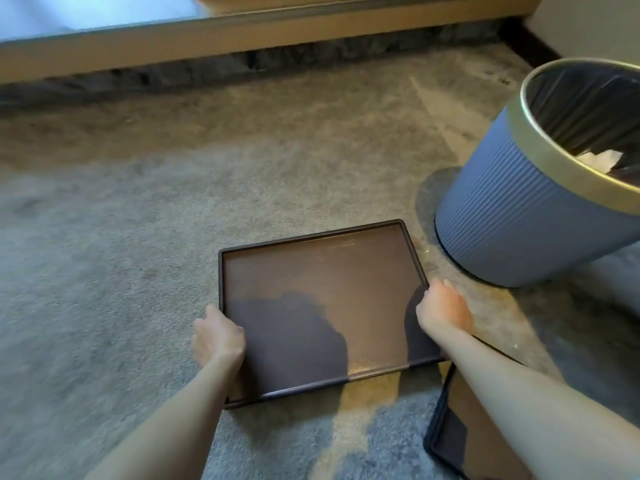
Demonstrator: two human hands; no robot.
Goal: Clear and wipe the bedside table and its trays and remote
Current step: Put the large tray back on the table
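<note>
A dark brown rectangular tray [322, 271] with a low raised rim sits flat just above or on the grey carpet in front of me; nothing lies in it. My left hand [218, 336] grips its left edge, fingers curled under the rim. My right hand [445, 308] grips its right edge the same way. A second dark tray [450, 434] lies on the carpet at the lower right, partly hidden under my right forearm. No remote or bedside table is in view.
A blue ribbed waste bin [519, 209] with a gold rim and black liner stands at the right, with white paper inside. A wooden platform edge [242, 32] runs across the top. Grey carpet [121, 220] spreads to the left.
</note>
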